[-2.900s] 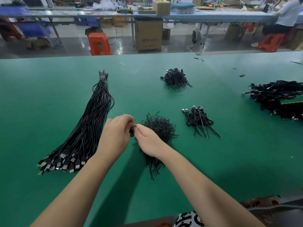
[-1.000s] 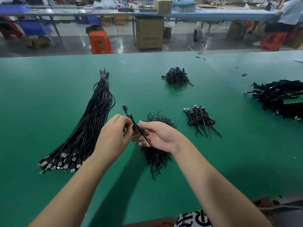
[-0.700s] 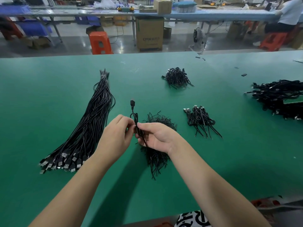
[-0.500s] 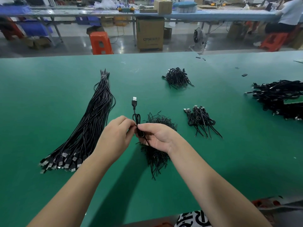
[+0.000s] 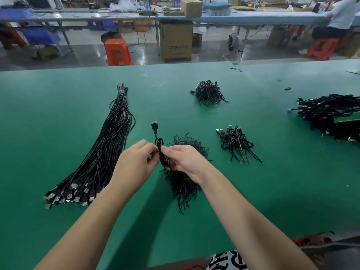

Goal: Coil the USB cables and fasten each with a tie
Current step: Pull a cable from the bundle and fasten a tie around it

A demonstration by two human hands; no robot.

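I see the green table (image 5: 58,117) carrying, left of the loose tie heap (image 5: 185,184), a long bundle of straight USB cables (image 5: 105,152), with a small stack of coiled cables (image 5: 236,142) to the heap's right. Above that heap my left hand (image 5: 136,162) and right hand (image 5: 185,158) meet, fingers curled, both pinching one coiled cable (image 5: 161,151). Its USB plug (image 5: 154,123) sticks up beyond the heap.

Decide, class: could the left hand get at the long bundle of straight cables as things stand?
Probably yes: the bundle lies uncovered just beside the left hand, but that hand first must release the coiled cable.
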